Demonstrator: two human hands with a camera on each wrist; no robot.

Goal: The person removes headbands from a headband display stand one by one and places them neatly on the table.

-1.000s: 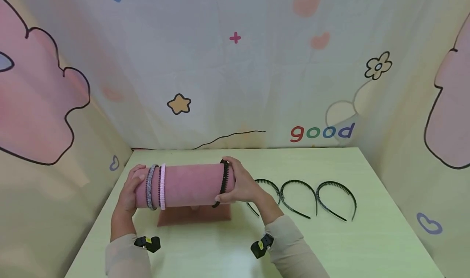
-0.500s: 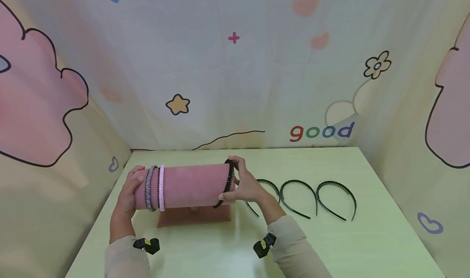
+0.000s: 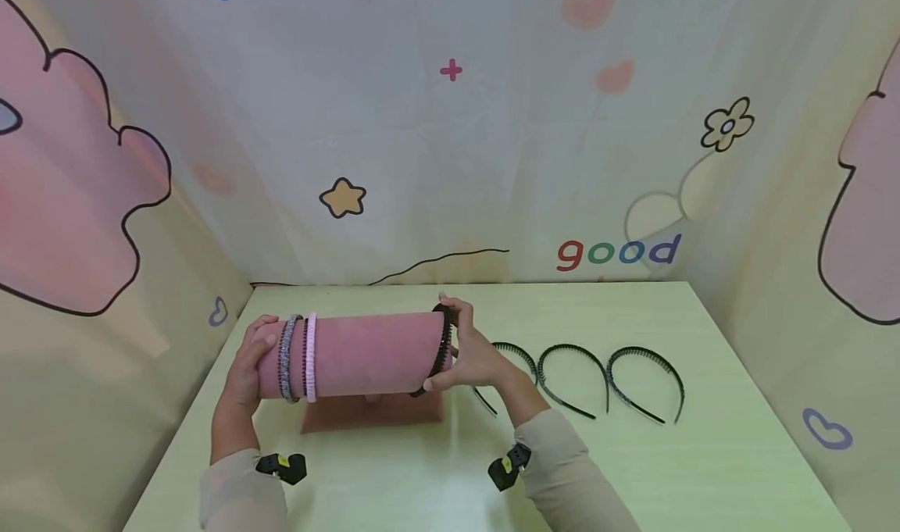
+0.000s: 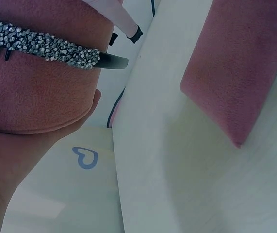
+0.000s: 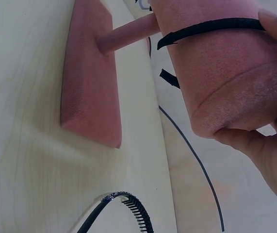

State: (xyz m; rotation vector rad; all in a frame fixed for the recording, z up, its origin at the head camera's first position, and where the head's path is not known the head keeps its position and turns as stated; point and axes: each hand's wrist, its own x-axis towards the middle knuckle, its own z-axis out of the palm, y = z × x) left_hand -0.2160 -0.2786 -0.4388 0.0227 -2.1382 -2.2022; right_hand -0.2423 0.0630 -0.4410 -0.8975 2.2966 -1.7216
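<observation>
A pink plush headband stand [image 3: 373, 352] has a horizontal roll on a short post above a flat base [image 3: 373, 416]. My left hand [image 3: 242, 368] grips the roll's left end, its thumb over the front. Beside it sit a silver-grey stone-covered headband [image 3: 285, 360] and a light pink headband [image 3: 311, 360]. My right hand [image 3: 478, 356] holds a black toothed headband [image 3: 447, 335] at the roll's right end, thumb low in front and fingers up behind. This headband leans, its top farther right than its bottom. In the right wrist view, both tips of the black headband [image 5: 211, 26] show around the roll.
Three black toothed headbands lie in a row on the pale table [image 3: 738, 454] to the right: one partly behind my right arm [image 3: 516, 350], a middle headband [image 3: 573, 347] and a far-right headband [image 3: 640, 350]. A printed curtain [image 3: 450, 141] surrounds the table.
My right hand has shifted right with the black headband, which moved to the roll's very end and leans more. My left hand and the stand have stayed put.
</observation>
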